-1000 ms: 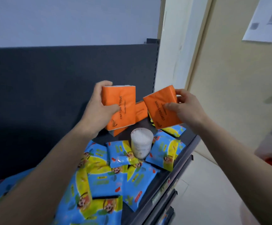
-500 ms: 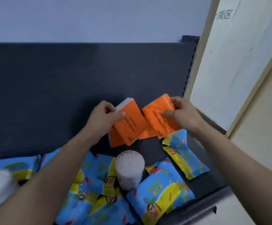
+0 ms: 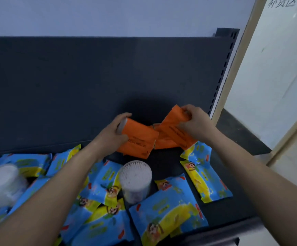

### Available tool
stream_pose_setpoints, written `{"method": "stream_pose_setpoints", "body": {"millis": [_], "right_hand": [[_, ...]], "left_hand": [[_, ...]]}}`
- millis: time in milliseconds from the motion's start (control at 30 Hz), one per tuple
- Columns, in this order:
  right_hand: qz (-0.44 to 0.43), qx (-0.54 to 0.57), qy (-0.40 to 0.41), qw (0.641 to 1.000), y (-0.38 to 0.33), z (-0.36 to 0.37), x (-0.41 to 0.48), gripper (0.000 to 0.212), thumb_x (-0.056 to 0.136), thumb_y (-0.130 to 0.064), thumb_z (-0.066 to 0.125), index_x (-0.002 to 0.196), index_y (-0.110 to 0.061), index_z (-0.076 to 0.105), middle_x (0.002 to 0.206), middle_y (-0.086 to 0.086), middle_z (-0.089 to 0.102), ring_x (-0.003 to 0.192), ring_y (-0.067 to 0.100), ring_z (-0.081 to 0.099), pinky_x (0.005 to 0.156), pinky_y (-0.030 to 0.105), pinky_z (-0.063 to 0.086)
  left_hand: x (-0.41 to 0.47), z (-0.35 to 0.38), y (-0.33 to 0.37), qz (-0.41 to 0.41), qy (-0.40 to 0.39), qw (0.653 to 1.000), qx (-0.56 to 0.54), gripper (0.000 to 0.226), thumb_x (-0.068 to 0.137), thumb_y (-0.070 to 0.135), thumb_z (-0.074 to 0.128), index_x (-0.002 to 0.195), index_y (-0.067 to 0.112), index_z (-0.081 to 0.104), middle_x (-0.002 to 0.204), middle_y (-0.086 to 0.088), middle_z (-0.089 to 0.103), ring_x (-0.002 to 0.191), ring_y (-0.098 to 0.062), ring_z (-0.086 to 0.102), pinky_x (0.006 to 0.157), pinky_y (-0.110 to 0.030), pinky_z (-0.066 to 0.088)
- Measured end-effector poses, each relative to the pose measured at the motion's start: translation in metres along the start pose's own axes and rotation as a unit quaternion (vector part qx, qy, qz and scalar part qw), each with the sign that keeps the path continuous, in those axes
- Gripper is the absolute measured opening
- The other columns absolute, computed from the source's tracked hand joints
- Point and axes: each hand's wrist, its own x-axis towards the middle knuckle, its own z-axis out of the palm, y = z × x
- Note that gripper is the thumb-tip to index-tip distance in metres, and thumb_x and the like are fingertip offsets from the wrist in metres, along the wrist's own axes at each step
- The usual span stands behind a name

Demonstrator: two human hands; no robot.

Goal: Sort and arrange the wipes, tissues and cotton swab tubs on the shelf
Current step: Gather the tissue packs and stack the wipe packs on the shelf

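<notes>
My left hand (image 3: 111, 134) grips an orange tissue pack (image 3: 140, 142). My thumb lies on its front and my fingers curl over its top end. The pack tips to one side, and its low corner hangs just above the shelf (image 3: 234, 135).

My right hand (image 3: 196, 124) grips a second orange pack (image 3: 170, 129) by its top corner. My fingers bunch up the wrapper there. This pack leans the other way, so the two packs make a V shape. Their near edges almost meet in the middle, at the back of the shelf. A third orange pack (image 3: 163, 143) peeks out low down behind them. I cannot tell if it touches the other two.

In front of my hands stands a round cotton swab tub (image 3: 135, 176), upright, with the white swab tips showing at the top. Blue and yellow wipes packs (image 3: 169, 212) lie flat all around it, and some overlap. One wipes pack (image 3: 206, 181) lies off to the right, near my right arm. Far to the left there is another white tub (image 3: 2, 183), but it is too blurry to see well.

Behind everything is the shelf's dark back panel (image 3: 73, 86). Above that is a pale wall (image 3: 108, 15).
</notes>
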Motion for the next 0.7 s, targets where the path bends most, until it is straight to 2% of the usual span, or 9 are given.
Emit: {"method": "stream_pose_setpoints", "body": {"millis": [100,233,333,433,500,600,700], "right_hand": [[-0.008,-0.037,-0.028,0.999,-0.004,0.001,-0.002,0.047,0.080,-0.016,0.066,0.125,-0.016,0.052,0.107,0.001,0.055,0.090,0.015,0.050,0.066,0.021,0.038],[-0.012,0.007,0.021,1.000,-0.005,0.003,-0.001,0.045,0.080,-0.015,0.066,0.123,-0.019,0.052,0.115,0.006,0.057,0.100,0.021,0.054,0.077,0.026,0.037],[-0.011,0.005,0.000,1.000,-0.007,0.006,0.000,0.044,0.081,-0.014,0.067,0.122,-0.019,0.051,0.111,0.004,0.057,0.096,0.020,0.055,0.073,0.025,0.039],[0.008,0.013,-0.017,1.000,-0.006,0.011,0.000,0.040,0.081,-0.010,0.066,0.115,-0.016,0.045,0.097,0.000,0.054,0.076,0.012,0.052,0.057,0.018,0.040],[0.013,0.010,-0.040,0.999,-0.002,0.015,0.003,0.036,0.081,-0.009,0.066,0.109,-0.011,0.045,0.091,0.001,0.055,0.072,0.012,0.052,0.056,0.018,0.041],[0.002,-0.012,-0.078,0.997,0.001,0.019,0.009,0.034,0.080,-0.006,0.065,0.108,-0.008,0.047,0.092,0.002,0.054,0.078,0.016,0.052,0.058,0.020,0.041],[-0.009,-0.016,-0.083,0.996,0.007,0.018,0.015,0.033,0.081,-0.002,0.059,0.108,-0.013,0.044,0.087,-0.003,0.051,0.072,0.011,0.050,0.054,0.020,0.040]], "left_hand": [[0.001,0.000,-0.009,0.003,-0.019,1.000,0.013,0.050,0.077,-0.003,0.056,0.112,0.031,0.046,0.087,-0.001,0.054,0.075,-0.015,0.054,0.060,-0.030,0.048],[0.008,-0.003,-0.023,-0.006,-0.020,0.998,0.063,0.046,0.071,-0.002,0.067,0.102,0.022,0.042,0.085,-0.002,0.051,0.072,-0.015,0.049,0.061,-0.031,0.044],[0.014,-0.005,-0.031,-0.019,-0.036,0.996,0.085,0.047,0.071,0.001,0.072,0.101,0.018,0.040,0.083,0.000,0.049,0.069,-0.013,0.047,0.059,-0.029,0.041],[0.016,-0.003,-0.041,-0.030,-0.056,0.991,0.114,0.047,0.071,-0.001,0.070,0.097,0.018,0.038,0.085,-0.003,0.050,0.070,-0.014,0.049,0.057,-0.029,0.041],[0.017,-0.003,-0.046,-0.024,-0.041,0.989,0.139,0.045,0.070,-0.003,0.068,0.094,0.020,0.037,0.089,-0.006,0.048,0.073,-0.016,0.049,0.054,-0.027,0.038],[0.019,-0.004,-0.051,-0.013,0.001,0.985,0.169,0.043,0.068,-0.005,0.064,0.093,0.019,0.039,0.096,-0.010,0.045,0.078,-0.018,0.047,0.053,-0.021,0.032],[0.021,-0.002,-0.051,-0.018,0.015,0.984,0.179,0.041,0.068,-0.006,0.062,0.094,0.017,0.040,0.093,-0.010,0.048,0.078,-0.018,0.047,0.053,-0.016,0.031]]}}
